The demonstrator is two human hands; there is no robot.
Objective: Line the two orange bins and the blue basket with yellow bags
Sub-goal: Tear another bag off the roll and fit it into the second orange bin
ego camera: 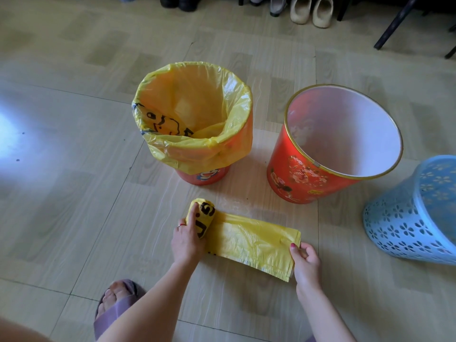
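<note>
The left orange bin [202,176] stands on the floor with a yellow bag [195,114] folded over its rim. To its right, the second orange bin [296,178] has a gold rim and a bare white inside. At the right edge sits the blue basket [404,223], with nothing over its rim. In front of the bins, a roll of yellow bags [204,218] lies on the floor with one bag [254,240] unrolled flat to the right. My left hand [187,239] presses down on the roll. My right hand [306,262] pinches the unrolled bag's free end.
My foot in a purple slipper [116,304] rests on the tiled floor at bottom left. Several shoes and pale slippers [311,11] line the far edge. Dark chair legs [394,23] stand at the top right.
</note>
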